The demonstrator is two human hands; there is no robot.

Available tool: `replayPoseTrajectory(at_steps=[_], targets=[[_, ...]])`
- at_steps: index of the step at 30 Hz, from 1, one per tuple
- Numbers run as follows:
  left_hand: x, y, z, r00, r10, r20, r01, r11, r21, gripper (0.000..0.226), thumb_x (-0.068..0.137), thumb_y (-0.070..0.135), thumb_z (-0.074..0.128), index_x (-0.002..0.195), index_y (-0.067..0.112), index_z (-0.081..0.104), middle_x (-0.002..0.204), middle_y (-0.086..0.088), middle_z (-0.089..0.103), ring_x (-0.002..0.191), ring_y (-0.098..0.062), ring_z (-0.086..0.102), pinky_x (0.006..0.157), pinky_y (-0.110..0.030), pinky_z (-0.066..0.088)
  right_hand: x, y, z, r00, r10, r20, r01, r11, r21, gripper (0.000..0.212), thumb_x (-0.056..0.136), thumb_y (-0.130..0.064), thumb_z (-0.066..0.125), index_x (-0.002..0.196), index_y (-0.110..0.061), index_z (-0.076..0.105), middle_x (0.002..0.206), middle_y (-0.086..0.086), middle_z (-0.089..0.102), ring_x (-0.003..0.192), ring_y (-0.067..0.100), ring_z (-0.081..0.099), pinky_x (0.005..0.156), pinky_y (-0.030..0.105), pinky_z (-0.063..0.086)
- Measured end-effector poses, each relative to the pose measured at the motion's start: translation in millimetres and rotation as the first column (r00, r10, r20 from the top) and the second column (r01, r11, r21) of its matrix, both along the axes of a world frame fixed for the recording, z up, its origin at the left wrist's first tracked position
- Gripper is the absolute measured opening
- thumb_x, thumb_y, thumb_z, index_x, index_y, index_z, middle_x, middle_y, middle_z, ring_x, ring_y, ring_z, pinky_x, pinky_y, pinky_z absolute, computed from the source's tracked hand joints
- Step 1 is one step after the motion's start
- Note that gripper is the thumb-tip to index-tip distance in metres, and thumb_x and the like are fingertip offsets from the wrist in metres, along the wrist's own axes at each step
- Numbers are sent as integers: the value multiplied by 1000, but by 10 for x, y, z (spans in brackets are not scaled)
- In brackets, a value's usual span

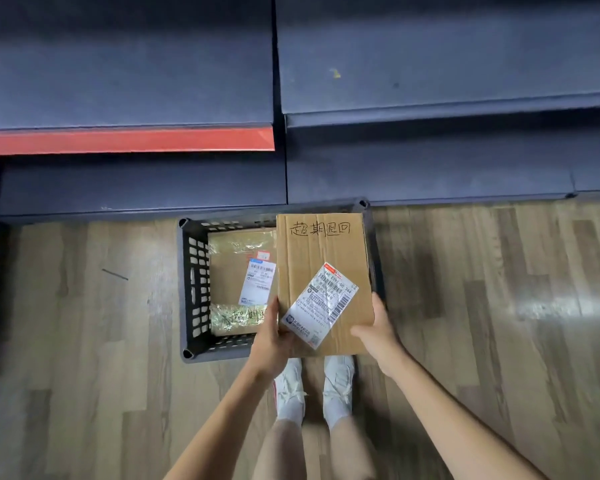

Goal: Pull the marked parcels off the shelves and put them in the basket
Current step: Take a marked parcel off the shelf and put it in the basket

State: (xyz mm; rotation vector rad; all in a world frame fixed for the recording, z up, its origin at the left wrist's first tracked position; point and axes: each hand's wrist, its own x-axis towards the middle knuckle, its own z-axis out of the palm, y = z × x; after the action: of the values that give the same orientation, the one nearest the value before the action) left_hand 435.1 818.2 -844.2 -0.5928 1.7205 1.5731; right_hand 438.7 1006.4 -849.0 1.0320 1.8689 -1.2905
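I hold a flat brown cardboard parcel (323, 258) over the right half of a dark plastic basket (192, 271) that stands on the floor. The parcel carries black handwritten characters near its far edge and a white shipping label set at an angle. My left hand (271, 337) grips its near left corner. Holding the near right corner is my right hand (378, 330). Inside the basket lies another taped cardboard parcel (236, 258) with a white label and handwriting, partly hidden by the one I hold.
Dark blue shelves (430, 64) with bare boards rise just behind the basket; one at the left has a red front strip (125, 140). The floor (499, 306) is wood-patterned. My feet in white shoes (312, 382) stand right before the basket.
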Motion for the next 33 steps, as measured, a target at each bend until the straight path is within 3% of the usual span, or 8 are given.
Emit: replayPoseTrajectory(at_steps=[2,5,8,11,16,22,28,33], targets=[[-14,51,-222,999,-27,-39,26,999,-35,38,82,-23,32,97,11,32,81,-11,48,72,-19,58,65,-55,57,10,21,-224,1000,-28,-6,28,1000,4,86,80,0,57,148,-27,11,149,2,31,133,22,33,102,36,38],[-67,112,-488,994,-59,-95,46,990,-136,45,81,-24,32,99,17,36,80,2,44,63,3,58,53,-16,53,17,28,-468,999,-6,-39,7,1000,23,92,78,-8,67,148,-24,9,151,2,27,137,22,29,110,43,30],[-143,177,-719,988,-102,-119,70,965,-251,53,80,-21,36,89,31,37,78,10,40,66,-2,47,49,-5,43,8,5,-656,996,61,-62,-55,994,94,97,78,-13,70,148,-22,4,155,0,19,140,20,22,112,37,25],[-184,170,-976,983,-139,-120,90,933,-349,50,79,-16,34,103,28,40,77,7,50,66,-9,52,46,-9,45,-53,-52,-845,989,141,-52,-131,979,157,96,82,-17,67,148,-22,-3,156,0,12,141,20,19,108,35,27],[-224,138,-1337,997,-35,-67,15,957,-288,52,81,-17,34,128,5,33,102,-10,57,97,-30,60,77,-54,55,-148,-150,-1156,970,226,-88,-205,958,199,92,86,-13,59,147,-21,-10,158,-1,2,143,19,13,106,32,28],[-77,166,-1684,991,-49,-127,-1,929,-369,41,81,-12,44,108,18,41,79,14,47,70,1,50,60,-11,43,-174,-168,-1432,922,375,-99,-326,888,325,88,87,-9,56,146,-12,-10,157,7,1,143,23,11,112,31,19],[-56,195,-1767,981,-78,-177,14,941,-339,58,79,-9,52,132,6,36,109,-14,55,103,-34,54,83,-35,50,-104,-73,-1626,928,362,-86,-321,895,310,92,85,-12,60,147,-13,-8,157,5,2,144,21,10,115,34,16],[-76,173,-1838,980,-98,-175,41,952,-302,67,75,-6,65,134,8,36,85,16,50,73,-4,58,75,-43,58,-43,-46,-1727,926,369,-75,-332,894,300,101,80,-18,68,147,-15,-7,157,4,5,143,21,15,113,31,16]])
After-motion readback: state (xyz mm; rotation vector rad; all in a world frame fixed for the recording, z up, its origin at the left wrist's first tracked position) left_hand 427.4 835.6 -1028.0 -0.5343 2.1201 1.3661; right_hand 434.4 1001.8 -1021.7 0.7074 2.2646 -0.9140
